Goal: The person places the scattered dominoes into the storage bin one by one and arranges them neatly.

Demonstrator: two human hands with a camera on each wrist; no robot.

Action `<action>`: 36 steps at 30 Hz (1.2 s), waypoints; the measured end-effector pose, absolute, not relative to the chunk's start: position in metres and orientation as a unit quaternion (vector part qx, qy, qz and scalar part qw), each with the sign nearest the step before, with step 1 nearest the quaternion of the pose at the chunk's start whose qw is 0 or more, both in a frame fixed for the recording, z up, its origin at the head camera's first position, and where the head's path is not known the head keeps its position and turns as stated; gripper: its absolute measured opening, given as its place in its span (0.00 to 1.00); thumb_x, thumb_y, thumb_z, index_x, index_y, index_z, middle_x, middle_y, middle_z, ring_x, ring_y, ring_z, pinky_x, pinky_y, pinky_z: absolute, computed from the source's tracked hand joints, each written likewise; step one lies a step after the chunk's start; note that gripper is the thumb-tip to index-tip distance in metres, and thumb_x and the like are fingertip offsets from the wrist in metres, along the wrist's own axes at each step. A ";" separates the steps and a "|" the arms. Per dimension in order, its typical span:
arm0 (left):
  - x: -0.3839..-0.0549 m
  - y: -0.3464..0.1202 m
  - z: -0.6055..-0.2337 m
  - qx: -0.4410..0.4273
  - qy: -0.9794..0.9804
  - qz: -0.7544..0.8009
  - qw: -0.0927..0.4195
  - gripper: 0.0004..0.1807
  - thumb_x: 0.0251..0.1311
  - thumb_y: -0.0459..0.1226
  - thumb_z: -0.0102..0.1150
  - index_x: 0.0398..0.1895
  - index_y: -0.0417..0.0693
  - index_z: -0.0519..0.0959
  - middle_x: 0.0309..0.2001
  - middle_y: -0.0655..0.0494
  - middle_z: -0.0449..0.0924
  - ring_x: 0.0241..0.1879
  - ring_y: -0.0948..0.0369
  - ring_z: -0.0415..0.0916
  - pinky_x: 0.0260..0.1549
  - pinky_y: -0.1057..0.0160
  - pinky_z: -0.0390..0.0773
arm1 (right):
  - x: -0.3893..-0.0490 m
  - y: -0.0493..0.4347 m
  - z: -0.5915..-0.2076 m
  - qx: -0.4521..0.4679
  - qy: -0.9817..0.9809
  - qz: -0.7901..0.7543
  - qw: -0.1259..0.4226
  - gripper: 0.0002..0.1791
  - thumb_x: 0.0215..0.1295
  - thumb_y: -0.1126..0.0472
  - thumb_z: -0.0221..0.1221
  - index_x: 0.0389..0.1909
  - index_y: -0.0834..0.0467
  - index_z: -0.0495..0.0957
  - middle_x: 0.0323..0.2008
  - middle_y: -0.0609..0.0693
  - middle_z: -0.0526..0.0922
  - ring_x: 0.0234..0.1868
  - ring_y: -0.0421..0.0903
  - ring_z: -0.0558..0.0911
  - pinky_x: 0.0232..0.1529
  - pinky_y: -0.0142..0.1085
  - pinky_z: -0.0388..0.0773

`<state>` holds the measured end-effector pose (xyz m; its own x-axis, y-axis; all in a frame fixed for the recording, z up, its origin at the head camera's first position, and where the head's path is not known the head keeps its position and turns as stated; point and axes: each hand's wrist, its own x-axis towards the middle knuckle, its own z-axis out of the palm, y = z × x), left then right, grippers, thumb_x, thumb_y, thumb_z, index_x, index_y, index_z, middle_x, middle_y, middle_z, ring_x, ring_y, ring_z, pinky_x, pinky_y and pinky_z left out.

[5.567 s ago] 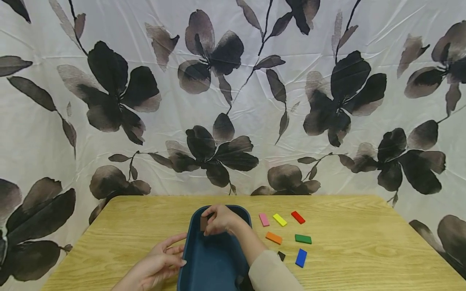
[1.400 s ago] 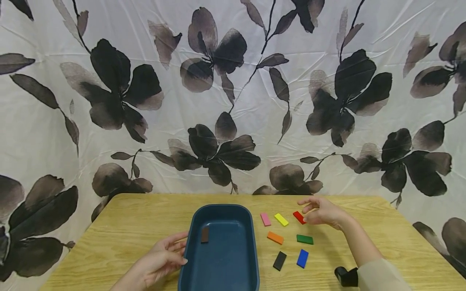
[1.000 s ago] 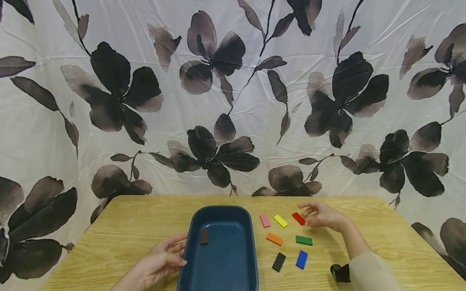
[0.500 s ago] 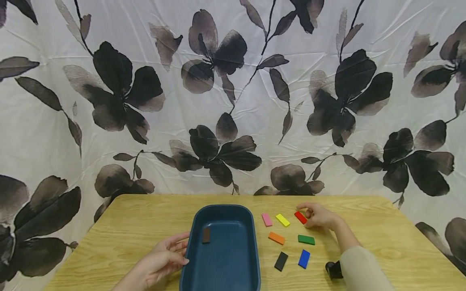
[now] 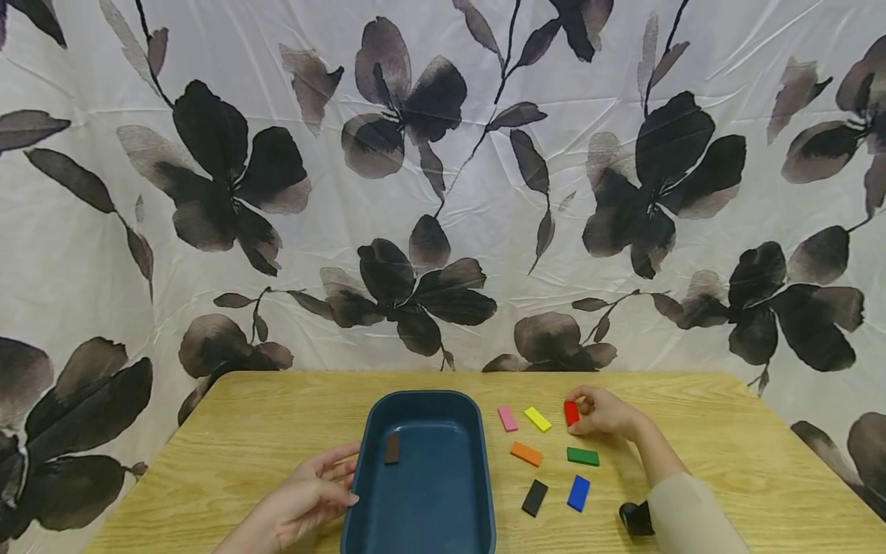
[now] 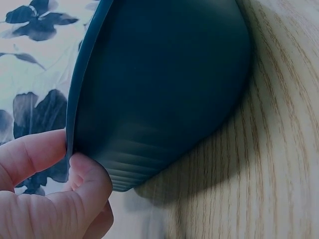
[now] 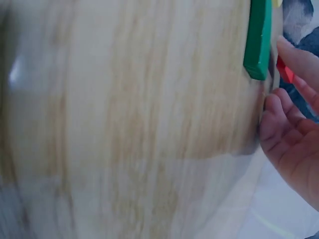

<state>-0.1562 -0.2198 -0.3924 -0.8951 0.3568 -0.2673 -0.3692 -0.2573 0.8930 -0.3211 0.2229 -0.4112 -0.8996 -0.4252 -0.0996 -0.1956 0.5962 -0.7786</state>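
Observation:
My left hand is at the left side of a dark blue plastic tray. In the left wrist view, the thumb and a finger of that hand pinch the tray's rim. A brown rectangular block lies inside the tray, by its far left corner. At the far right of the block group, my right hand holds a small red block between thumb and fingers. The right wrist view shows only a bit of the red block beside the fingers.
On the wooden table, right of the tray, lie a pink block, a yellow block, an orange block, a green block, a black block and a blue block. A floral cloth hangs behind.
The right hand has left the brown block in the tray and moved right to the red block. Its fingers have closed on the red block, which has turned from slanted to nearly straight. The left hand stays.

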 end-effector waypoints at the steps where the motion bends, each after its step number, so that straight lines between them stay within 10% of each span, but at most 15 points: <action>1: -0.156 -0.220 -0.392 -0.006 0.565 0.793 0.229 0.46 0.49 0.15 0.50 0.70 0.30 0.38 0.52 0.45 0.64 0.44 0.60 0.68 0.40 0.65 0.75 | -0.321 0.223 -0.411 -0.174 0.883 -0.414 0.134 0.26 0.45 0.69 0.69 0.47 0.67 0.70 0.33 0.55 0.69 0.34 0.49 0.68 0.33 0.37 0.68; 36: -0.159 -0.221 -0.393 0.003 0.550 0.801 0.238 0.46 0.49 0.15 0.49 0.70 0.30 0.37 0.54 0.45 0.65 0.45 0.60 0.70 0.40 0.65 0.75 | -0.316 0.155 -0.347 -0.173 0.827 -0.514 0.145 0.30 0.47 0.73 0.65 0.55 0.68 0.69 0.35 0.57 0.73 0.33 0.47 0.76 0.34 0.34 0.77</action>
<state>-0.1585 -0.2213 -0.3934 -0.8867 0.3840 -0.2575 -0.3784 -0.2826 0.8814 -0.3163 0.1546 -0.3469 -0.8977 -0.4363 -0.0621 -0.1371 0.4105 -0.9015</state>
